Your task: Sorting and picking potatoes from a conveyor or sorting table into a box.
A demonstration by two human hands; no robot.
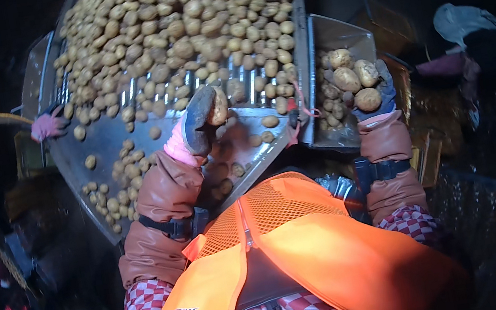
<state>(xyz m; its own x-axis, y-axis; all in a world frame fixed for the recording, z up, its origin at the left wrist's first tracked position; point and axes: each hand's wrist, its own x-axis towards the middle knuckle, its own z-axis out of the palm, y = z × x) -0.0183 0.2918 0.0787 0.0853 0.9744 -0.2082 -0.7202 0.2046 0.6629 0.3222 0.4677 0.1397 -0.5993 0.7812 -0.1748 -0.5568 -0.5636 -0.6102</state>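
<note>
My left hand (196,124), in a dirty blue-grey glove with a pink cuff, is closed on a brown potato (218,107) over the lower lip of the metal chute (180,117). Over the metal side bin (342,30) on the right, my right hand (381,97), in a blue glove, is closed round large potatoes (369,99); its palm is hidden, so I cannot tell exactly how many it holds. Smaller potatoes (333,109) lie in that bin beside the hand. Many loose potatoes (175,23) cover the rollers ahead of my hands.
More potatoes (127,171) lie on the chute's lower left. A red-and-black object (293,112) with pink ties hangs at its right edge. Pink material (48,125) sits at the left edge. Yellowish crates (430,158) stand at right, near a pale cloth (467,23) in the dark.
</note>
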